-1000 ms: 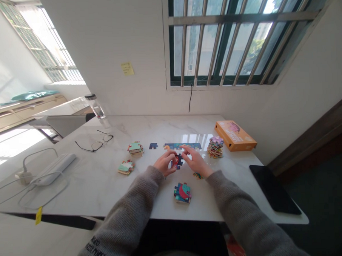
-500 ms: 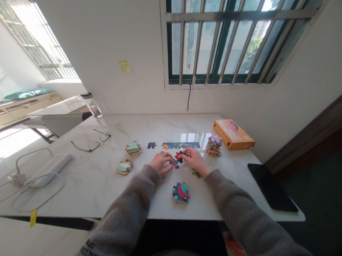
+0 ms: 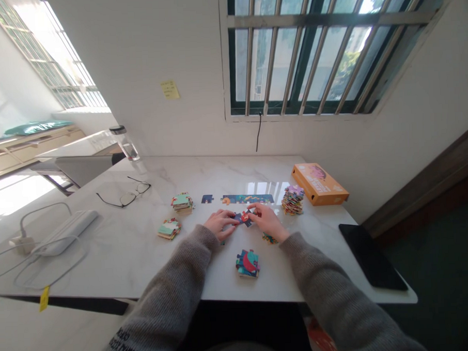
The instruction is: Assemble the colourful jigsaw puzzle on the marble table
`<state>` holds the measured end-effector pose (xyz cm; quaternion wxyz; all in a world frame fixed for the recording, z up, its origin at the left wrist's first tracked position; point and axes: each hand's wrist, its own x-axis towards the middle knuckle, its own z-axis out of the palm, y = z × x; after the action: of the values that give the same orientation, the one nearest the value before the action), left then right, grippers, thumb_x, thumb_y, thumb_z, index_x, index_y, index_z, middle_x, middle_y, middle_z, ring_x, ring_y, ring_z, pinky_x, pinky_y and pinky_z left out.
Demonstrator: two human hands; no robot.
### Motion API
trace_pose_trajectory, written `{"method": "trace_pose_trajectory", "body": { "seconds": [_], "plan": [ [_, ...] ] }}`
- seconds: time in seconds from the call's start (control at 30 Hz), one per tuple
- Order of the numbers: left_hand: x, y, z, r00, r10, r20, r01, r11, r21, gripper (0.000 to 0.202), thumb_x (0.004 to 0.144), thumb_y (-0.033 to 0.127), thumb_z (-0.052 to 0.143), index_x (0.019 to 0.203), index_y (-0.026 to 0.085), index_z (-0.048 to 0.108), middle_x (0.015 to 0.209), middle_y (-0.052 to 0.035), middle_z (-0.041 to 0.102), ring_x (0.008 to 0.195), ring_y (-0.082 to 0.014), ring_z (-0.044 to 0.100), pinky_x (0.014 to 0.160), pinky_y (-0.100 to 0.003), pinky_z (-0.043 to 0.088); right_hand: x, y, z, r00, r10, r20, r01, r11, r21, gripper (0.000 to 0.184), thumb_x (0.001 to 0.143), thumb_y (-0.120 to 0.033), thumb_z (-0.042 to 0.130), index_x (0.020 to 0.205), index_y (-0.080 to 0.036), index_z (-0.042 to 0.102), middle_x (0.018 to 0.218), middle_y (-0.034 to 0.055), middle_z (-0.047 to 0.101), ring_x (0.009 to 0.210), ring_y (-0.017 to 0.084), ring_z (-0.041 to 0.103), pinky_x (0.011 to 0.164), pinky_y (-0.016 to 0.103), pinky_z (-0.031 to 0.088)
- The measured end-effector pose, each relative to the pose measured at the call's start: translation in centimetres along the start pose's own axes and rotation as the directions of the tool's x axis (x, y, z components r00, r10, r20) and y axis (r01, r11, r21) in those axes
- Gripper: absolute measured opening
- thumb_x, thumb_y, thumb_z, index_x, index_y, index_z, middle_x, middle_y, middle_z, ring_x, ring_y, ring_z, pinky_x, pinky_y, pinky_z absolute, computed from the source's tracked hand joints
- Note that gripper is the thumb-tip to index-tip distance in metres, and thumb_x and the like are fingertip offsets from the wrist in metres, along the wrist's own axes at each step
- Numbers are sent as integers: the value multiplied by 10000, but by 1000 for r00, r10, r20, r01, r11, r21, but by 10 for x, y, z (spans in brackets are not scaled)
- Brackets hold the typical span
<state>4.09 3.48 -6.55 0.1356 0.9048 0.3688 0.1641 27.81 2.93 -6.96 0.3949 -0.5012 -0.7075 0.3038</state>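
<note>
Both grips were in at the centre, the left grip lying low with its fingers reaching rightward, the right grip arched over from the other side, and from here I couldn't call either one clamped or apart. Between them sat a red-and-navy jigsaw piece, right up against the right grip's fingertips, with a navy piece just to its left, by the left grip's fingers. So the right grip was the nearer one, and the two pieces ran roughly side to side across the white marble surface.

Straight ahead lay a long joined strip of blue puzzle pieces, with a lone navy piece off to its left. Small stacks of pieces ringed the hands: two on the left, a tall one on the right, and one nearest the body. A few loose pieces sat just below the right grip. Further out were an orange puzzle box, a pair of glasses and a black tablet.
</note>
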Motion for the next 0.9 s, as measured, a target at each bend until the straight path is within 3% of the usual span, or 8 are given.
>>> {"method": "trace_pose_trajectory", "body": {
  "seconds": [0.3, 0.43, 0.6, 0.73, 0.9],
  "plan": [
    [4, -9, 4, 997, -64, -48, 63, 998, -20, 387, 858, 203, 529, 1238, 163, 592, 1237, -121, 648, 1178, -279, 554, 1058, -444, 448, -5, -17, 11, 997, 40, 62, -26, 976, -215, 191, 862, -288, 639, 1035, -206, 629, 748, -16, 679, 669, 152, 582, 673, 261, 388],
    [3, -12, 7, 999, -28, -45, 28, 1000, -3, 356, 856, 212, 547, 1204, 192, 619, 1293, -105, 625, 1207, -283, 540, 1080, -466, 433, -7, -21, 18, 996, -35, 78, 68, 882, -467, 194, 904, -340, 637, 1049, -210, 642, 844, 27, 686, 849, 200, 609, 824, 322, 375],
    [2, -13, 10, 998, -8, -60, 8, 1000, 4, 306, 869, 222, 555, 1152, 204, 670, 1318, -108, 611, 1222, -286, 535, 1090, -490, 427, -11, -21, 20, 987, -103, 122, 156, 792, -590, 251, 929, -424, 616, 1071, -222, 660, 1026, 80, 644, 1029, 242, 565, 896, 357, 358],
    [2, -13, 10, 998, 9, -68, -8, 1000, 7, 328, 869, 208, 561, 1179, 209, 671, 1328, -108, 611, 1229, -283, 541, 1090, -492, 436, -16, -24, 12, 970, -154, 187, 237, 758, -608, 347, 908, -400, 648, 1214, -237, 631, 1102, 98, 587, 1084, 266, 523, 929, 387, 373],
    [2, -16, 15, 995, 40, -86, -42, 999, -26, 351, 884, 193, 546, 1214, 210, 667, 1353, -108, 601, 1255, -267, 543, 1111, -471, 438, -20, -28, -2, 924, -187, 334, 346, 784, -516, 411, 875, -324, 686, 1273, -245, 617, 1150, 90, 569, 1089, 259, 504, 969, 403, 395]
  ]
}}
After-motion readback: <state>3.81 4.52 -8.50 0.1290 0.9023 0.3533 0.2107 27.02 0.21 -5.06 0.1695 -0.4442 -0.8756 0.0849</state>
